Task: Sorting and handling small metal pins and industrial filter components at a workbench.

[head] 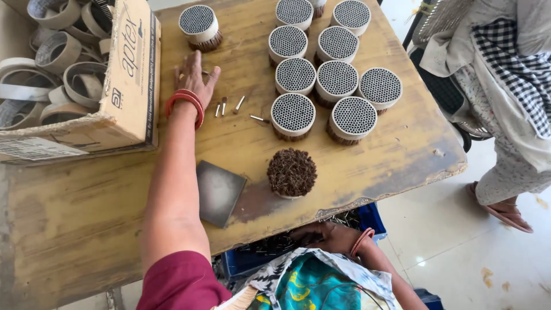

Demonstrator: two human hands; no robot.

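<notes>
Loose sticks [229, 107] beside left hand [194, 77], near brown carton [133, 74].

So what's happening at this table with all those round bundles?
A person at a wooden table rests the left hand flat beside a few loose pins. The right hand is below the table edge, in a blue crate of pins. Round bundles capped in white mesh stand grouped; one uncapped bundle sits near a dark square plate.
</notes>
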